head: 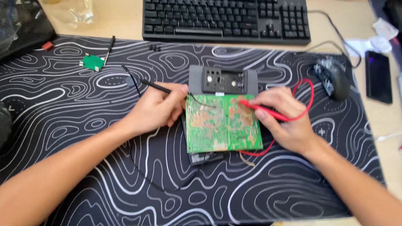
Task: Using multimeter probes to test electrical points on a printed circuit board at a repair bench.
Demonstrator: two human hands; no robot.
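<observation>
A green circuit board (222, 123) lies solder side up on a black desk mat with white wavy lines (104, 167). It is joined to a grey housing with a black battery holder (222, 80) just behind it. My left hand (157, 109) grips a black test probe (155, 86) like a pen, its tip at the board's upper left edge. My right hand (284, 117) holds a red test probe (261, 109) whose tip touches the board's upper middle. A red lead (309, 90) loops behind that hand.
A black keyboard (226, 19) sits at the back. A black mouse (335, 77) and a dark phone (378, 75) are at the right. A small green board (93, 62) and a thin black tool (109, 48) lie at the back left. A black mesh bag (21, 23) fills the top left corner.
</observation>
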